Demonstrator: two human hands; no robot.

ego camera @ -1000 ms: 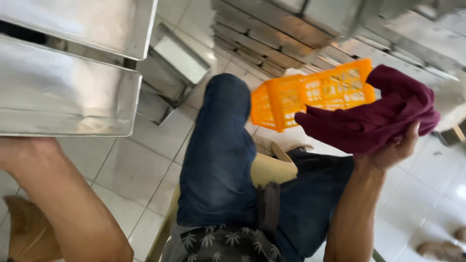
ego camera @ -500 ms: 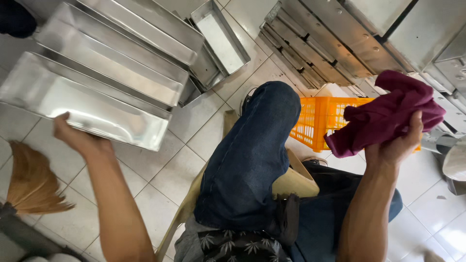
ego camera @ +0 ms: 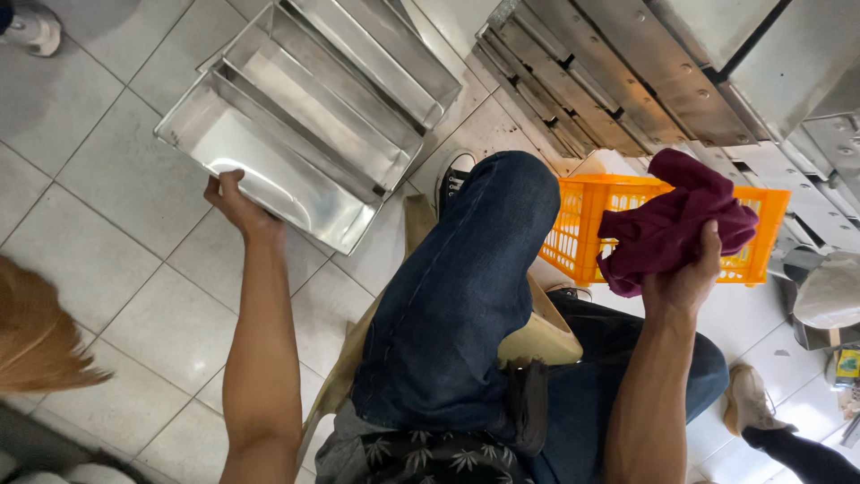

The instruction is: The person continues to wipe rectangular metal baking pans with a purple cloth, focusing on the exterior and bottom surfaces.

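Note:
My left hand [ego camera: 235,203] grips the near rim of a shiny rectangular metal tray [ego camera: 269,170], the nearest of several that lie leaning on each other on the tiled floor. My right hand [ego camera: 685,280] is raised and shut on a crumpled maroon cloth [ego camera: 672,220]. Behind the cloth stands an orange plastic crate [ego camera: 582,235] on the floor. I sit on a wooden stool [ego camera: 537,336], with my jeans-clad left knee [ego camera: 484,260] raised between the two hands.
Further stacked metal trays [ego camera: 376,67] lie beyond the first. Metal rails and panels [ego camera: 609,81] fill the top right. A straw broom [ego camera: 40,345] lies at the left edge. Another person's shoe [ego camera: 752,403] shows at the lower right, and one [ego camera: 31,27] at the top left.
The view has swung left and down over the trays. My left hand has reached out and closed on the nearest tray's rim. My right hand keeps the cloth raised.

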